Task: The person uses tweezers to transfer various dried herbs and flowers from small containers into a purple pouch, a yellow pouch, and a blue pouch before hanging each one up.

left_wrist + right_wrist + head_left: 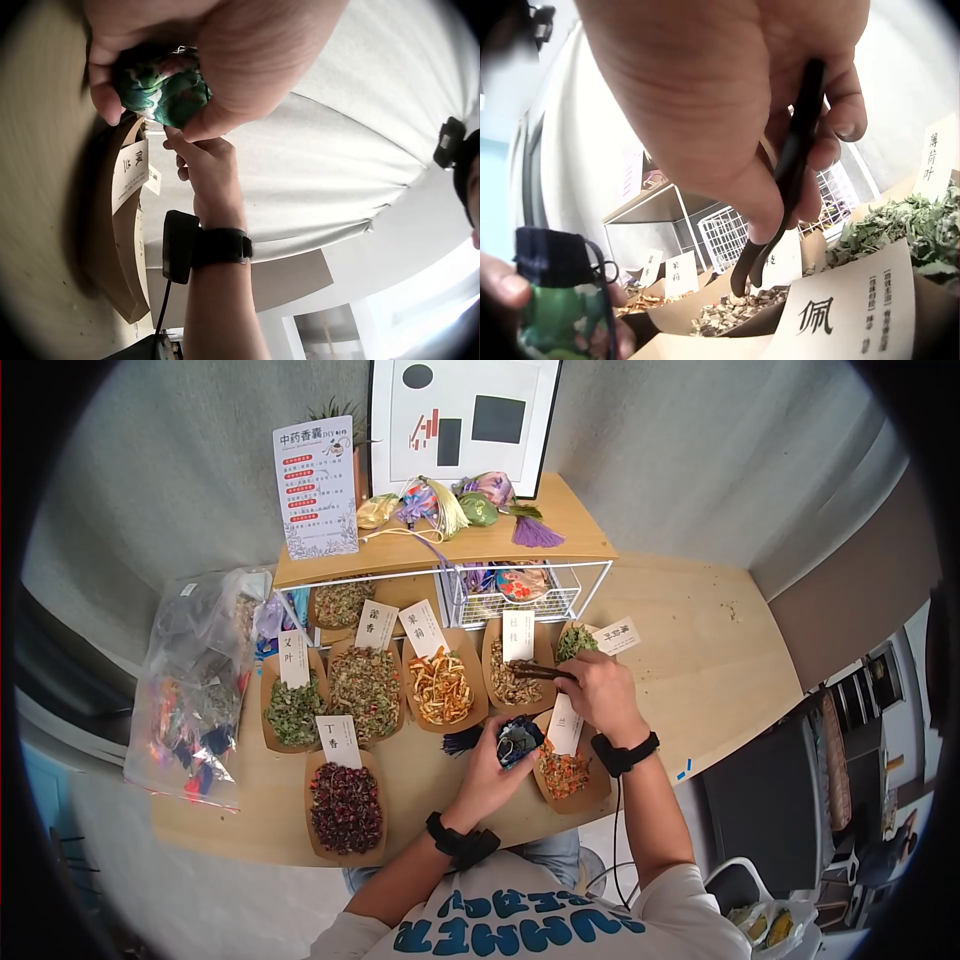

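Note:
My left hand (pixel 483 780) grips a small cloth sachet (pixel 520 742), its mouth facing up. The sachet has a green patterned body and a navy top band in the right wrist view, and a dark blue tassel (pixel 461 741) lies beside it. My right hand (pixel 606 700) pinches dark tongs (pixel 799 150) between thumb and fingers. The tong tips point down, close together, over a paper tray of pale chopped pieces (pixel 731 313). Right below my right hand sits a card-marked tray of orange-green herbs (pixel 565 775); green leaves (pixel 576 641) lie in the tray behind it.
More trays hold orange peel-like strips (pixel 440 688), mixed herbs (pixel 363 690), green leaves (pixel 293 715) and dark red buds (pixel 345 810). Behind them, a wooden shelf (pixel 570 530) carries finished sachets and a printed sign (pixel 315 490). A clear plastic bag (pixel 190 690) lies at left.

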`<state>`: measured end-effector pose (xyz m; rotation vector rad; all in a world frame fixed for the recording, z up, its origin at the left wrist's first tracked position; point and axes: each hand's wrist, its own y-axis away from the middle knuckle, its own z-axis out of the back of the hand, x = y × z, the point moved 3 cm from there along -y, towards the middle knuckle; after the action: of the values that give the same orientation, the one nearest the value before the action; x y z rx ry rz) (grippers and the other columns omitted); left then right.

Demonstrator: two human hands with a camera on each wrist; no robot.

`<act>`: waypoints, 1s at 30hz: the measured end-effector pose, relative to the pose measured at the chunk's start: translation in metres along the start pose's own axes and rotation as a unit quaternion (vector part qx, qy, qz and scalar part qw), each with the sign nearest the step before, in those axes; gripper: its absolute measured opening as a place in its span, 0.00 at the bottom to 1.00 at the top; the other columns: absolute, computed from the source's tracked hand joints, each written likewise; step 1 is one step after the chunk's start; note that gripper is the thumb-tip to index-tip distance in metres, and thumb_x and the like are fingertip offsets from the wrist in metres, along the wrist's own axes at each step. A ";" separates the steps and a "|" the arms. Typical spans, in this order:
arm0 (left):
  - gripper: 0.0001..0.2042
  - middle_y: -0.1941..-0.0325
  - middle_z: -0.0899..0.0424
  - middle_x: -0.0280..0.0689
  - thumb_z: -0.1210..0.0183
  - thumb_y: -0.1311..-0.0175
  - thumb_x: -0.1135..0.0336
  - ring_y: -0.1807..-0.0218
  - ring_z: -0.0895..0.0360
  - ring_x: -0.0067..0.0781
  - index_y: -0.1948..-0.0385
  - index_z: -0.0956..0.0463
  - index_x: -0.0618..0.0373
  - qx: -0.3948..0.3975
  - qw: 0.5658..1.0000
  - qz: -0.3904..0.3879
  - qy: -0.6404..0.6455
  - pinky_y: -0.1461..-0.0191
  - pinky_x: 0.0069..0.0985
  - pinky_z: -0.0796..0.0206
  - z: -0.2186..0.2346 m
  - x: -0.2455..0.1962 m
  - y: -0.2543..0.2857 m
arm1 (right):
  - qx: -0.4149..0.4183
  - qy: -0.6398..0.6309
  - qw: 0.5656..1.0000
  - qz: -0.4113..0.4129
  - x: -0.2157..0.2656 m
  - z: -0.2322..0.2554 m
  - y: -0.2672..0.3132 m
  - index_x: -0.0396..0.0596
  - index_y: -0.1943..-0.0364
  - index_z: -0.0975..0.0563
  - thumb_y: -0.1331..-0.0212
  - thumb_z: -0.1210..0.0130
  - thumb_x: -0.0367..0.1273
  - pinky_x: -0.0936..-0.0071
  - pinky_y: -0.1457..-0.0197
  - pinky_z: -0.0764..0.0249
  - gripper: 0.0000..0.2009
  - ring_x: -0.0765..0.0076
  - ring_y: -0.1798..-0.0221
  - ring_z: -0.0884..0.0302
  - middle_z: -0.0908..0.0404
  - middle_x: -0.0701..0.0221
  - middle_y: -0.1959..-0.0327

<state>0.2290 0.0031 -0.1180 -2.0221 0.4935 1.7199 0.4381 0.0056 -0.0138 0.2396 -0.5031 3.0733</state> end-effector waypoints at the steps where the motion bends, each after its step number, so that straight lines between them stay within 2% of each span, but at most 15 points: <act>1: 0.28 0.42 0.16 0.42 0.27 0.30 0.66 0.40 0.18 0.31 0.33 0.31 0.63 0.002 1.000 0.005 0.000 0.33 0.32 0.27 -0.001 -0.001 0.000 | -0.022 0.008 1.000 -0.001 -0.004 -0.002 -0.002 0.49 0.64 0.12 0.42 0.28 0.34 0.56 0.55 0.16 0.07 0.52 0.57 0.13 0.15 0.66 0.64; 6: 0.28 0.41 0.18 0.42 0.28 0.30 0.67 0.39 0.18 0.32 0.33 0.31 0.63 0.009 1.000 0.008 -0.007 0.32 0.32 0.28 0.001 -0.003 0.000 | -0.048 0.006 0.999 -0.008 -0.004 -0.013 -0.009 0.50 0.64 0.11 0.42 0.28 0.34 0.56 0.55 0.16 0.06 0.51 0.57 0.13 0.14 0.66 0.65; 8: 0.28 0.40 0.18 0.43 0.28 0.30 0.67 0.38 0.18 0.33 0.33 0.31 0.63 0.005 1.000 0.006 -0.008 0.32 0.32 0.28 0.001 -0.001 -0.001 | -0.008 -0.009 1.000 0.013 0.002 -0.007 -0.007 0.49 0.64 0.12 0.41 0.29 0.34 0.55 0.55 0.17 0.06 0.50 0.58 0.13 0.14 0.65 0.64; 9: 0.29 0.40 0.17 0.40 0.28 0.29 0.68 0.38 0.19 0.29 0.32 0.32 0.62 0.004 0.999 -0.015 -0.029 0.32 0.31 0.27 0.001 0.002 -0.001 | -0.009 -0.010 1.000 0.014 0.002 -0.003 -0.005 0.49 0.64 0.12 0.41 0.29 0.34 0.55 0.55 0.17 0.06 0.50 0.58 0.13 0.14 0.65 0.64; 10: 0.30 0.40 0.17 0.38 0.28 0.29 0.70 0.39 0.19 0.26 0.30 0.34 0.61 0.005 0.998 -0.034 -0.050 0.33 0.29 0.27 0.002 0.002 -0.001 | 0.002 -0.014 1.000 0.004 0.001 0.001 0.000 0.49 0.64 0.12 0.40 0.29 0.34 0.54 0.56 0.17 0.06 0.50 0.58 0.13 0.14 0.64 0.64; 12: 0.29 0.40 0.17 0.38 0.28 0.29 0.70 0.39 0.19 0.26 0.30 0.33 0.61 0.006 0.998 -0.032 -0.053 0.33 0.29 0.27 0.001 0.005 -0.001 | 0.013 -0.015 1.000 -0.009 -0.003 0.003 0.003 0.49 0.64 0.12 0.40 0.29 0.34 0.53 0.56 0.17 0.06 0.49 0.58 0.13 0.14 0.64 0.64; 15: 0.29 0.40 0.17 0.38 0.28 0.29 0.70 0.39 0.20 0.26 0.31 0.33 0.62 0.016 0.998 -0.019 -0.052 0.33 0.29 0.27 0.000 0.008 -0.001 | -0.035 0.006 0.999 -0.035 -0.013 0.000 0.007 0.49 0.64 0.12 0.39 0.29 0.34 0.53 0.57 0.17 0.06 0.49 0.59 0.12 0.13 0.64 0.65; 18: 0.29 0.40 0.17 0.38 0.28 0.29 0.71 0.39 0.19 0.26 0.31 0.32 0.62 0.022 0.999 -0.008 -0.042 0.33 0.29 0.27 0.000 0.001 -0.001 | -0.017 0.029 0.998 -0.053 -0.016 -0.010 0.008 0.49 0.63 0.11 0.39 0.29 0.35 0.53 0.56 0.17 0.06 0.50 0.58 0.12 0.13 0.65 0.65; 21: 0.28 0.41 0.17 0.38 0.28 0.30 0.71 0.40 0.19 0.26 0.32 0.32 0.63 0.027 0.999 -0.001 -0.023 0.33 0.29 0.27 0.001 0.002 -0.002 | 0.022 -0.003 0.999 -0.033 -0.001 0.001 0.012 0.49 0.65 0.12 0.38 0.30 0.36 0.53 0.56 0.17 0.07 0.50 0.58 0.12 0.13 0.65 0.66; 24: 0.27 0.42 0.16 0.39 0.28 0.30 0.70 0.41 0.18 0.27 0.33 0.30 0.63 0.032 0.999 0.002 -0.015 0.34 0.29 0.26 0.001 -0.002 -0.001 | 0.027 -0.004 0.999 -0.030 0.003 0.016 0.020 0.48 0.68 0.12 0.37 0.30 0.37 0.55 0.57 0.17 0.08 0.50 0.60 0.12 0.13 0.65 0.67; 26: 0.26 0.43 0.16 0.40 0.28 0.30 0.68 0.42 0.17 0.28 0.34 0.29 0.62 0.033 0.999 0.000 -0.018 0.35 0.30 0.26 -0.001 -0.002 -0.001 | -0.008 0.044 0.998 -0.045 0.003 0.023 0.026 0.46 0.71 0.13 0.38 0.30 0.37 0.56 0.59 0.17 0.10 0.52 0.63 0.12 0.14 0.64 0.68; 30: 0.26 0.42 0.17 0.40 0.27 0.30 0.69 0.41 0.17 0.29 0.35 0.29 0.63 0.024 1.000 -0.004 -0.014 0.35 0.30 0.26 0.000 0.014 -0.002 | -0.004 0.061 0.997 -0.053 0.002 0.012 0.036 0.46 0.71 0.13 0.38 0.30 0.37 0.56 0.61 0.17 0.10 0.52 0.66 0.12 0.14 0.63 0.69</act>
<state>0.2323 0.0049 -0.1312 -1.9616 0.5111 1.7122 0.4365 -0.0329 -0.0136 0.0746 -0.4814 2.9587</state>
